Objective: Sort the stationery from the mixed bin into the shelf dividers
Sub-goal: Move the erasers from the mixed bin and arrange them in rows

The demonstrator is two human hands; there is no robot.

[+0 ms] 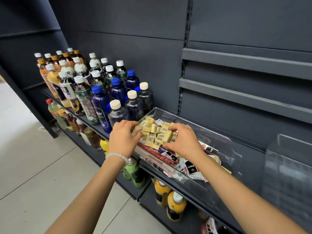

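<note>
A clear plastic bin (224,141) sits on the dark shelf (101,130). Its left end holds a heap of several small cream erasers (155,132) with barcode labels. Under and beside them lie red and black stationery packs (162,156). My left hand (123,137) curls its fingers round erasers at the heap's left edge. Over the right side of the heap, my right hand (182,139) pinches a cream eraser between thumb and fingers. A second clear divider (287,166) stands on the shelf to the right, and what it holds is hidden.
Many drink bottles (94,88) crowd the shelf left of the bin, close to my left hand. More bottles (173,203) stand on the lower shelf. Bare grey shelf rails (244,98) hang on the back wall at right. Tiled floor (33,166) lies to the left.
</note>
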